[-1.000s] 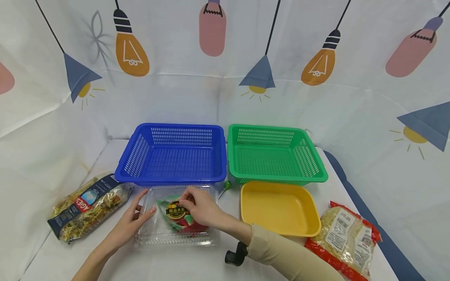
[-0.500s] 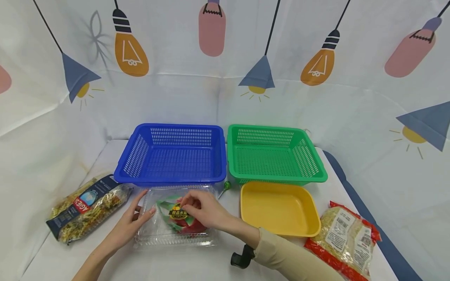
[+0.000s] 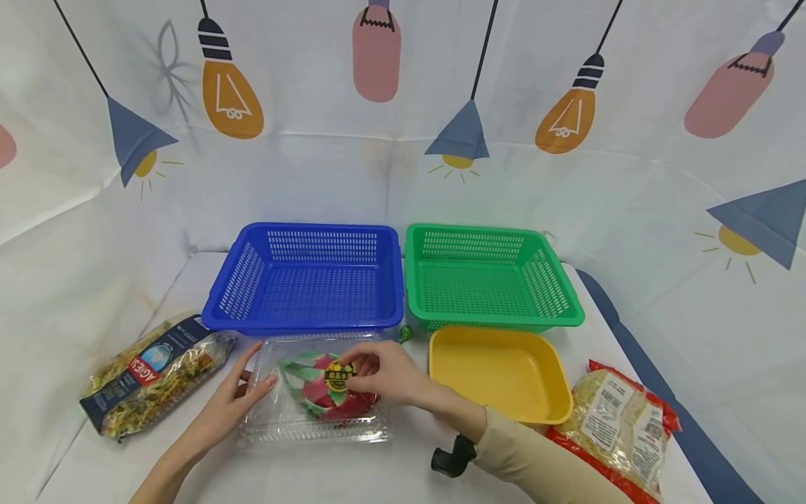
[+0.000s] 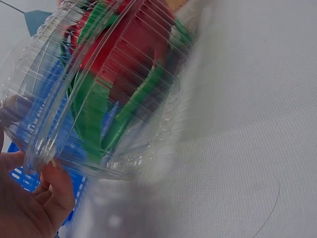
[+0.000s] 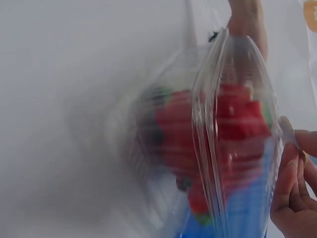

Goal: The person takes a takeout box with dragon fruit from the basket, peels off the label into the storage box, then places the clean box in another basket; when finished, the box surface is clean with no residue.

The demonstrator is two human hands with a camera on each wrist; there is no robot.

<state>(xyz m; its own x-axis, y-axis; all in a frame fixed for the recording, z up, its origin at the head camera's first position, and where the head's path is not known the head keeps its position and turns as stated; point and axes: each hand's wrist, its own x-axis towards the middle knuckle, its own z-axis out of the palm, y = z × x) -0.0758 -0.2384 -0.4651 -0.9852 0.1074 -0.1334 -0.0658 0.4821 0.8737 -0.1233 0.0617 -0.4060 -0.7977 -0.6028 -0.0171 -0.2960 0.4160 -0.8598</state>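
Observation:
A clear plastic clamshell box (image 3: 271, 420) lies in front of the blue basket, with a red and green dragon fruit (image 3: 311, 395) inside. My left hand (image 3: 236, 399) holds the box's left edge; in the left wrist view its thumb and fingers (image 4: 59, 186) pinch the rim. Above the lid, my right hand (image 3: 390, 374) pinches a round black and gold sticker (image 3: 338, 376). In the right wrist view the sticker's pale underside (image 5: 287, 130) shows between the fingertips, close to the lid. Whether part of the sticker still clings to the lid, I cannot tell.
Behind the box stand a blue basket (image 3: 305, 325) and a green basket (image 3: 491, 320). A yellow tray (image 3: 497, 378) sits right of the box. Bagged pasta (image 3: 154, 371) lies left, a red-edged bag (image 3: 620, 427) right. A small green object (image 3: 406, 333) lies between the baskets.
My right hand has moved to the right across the lid, and the sticker has shifted right with it, baring more of the fruit. My left hand keeps its place on the box.

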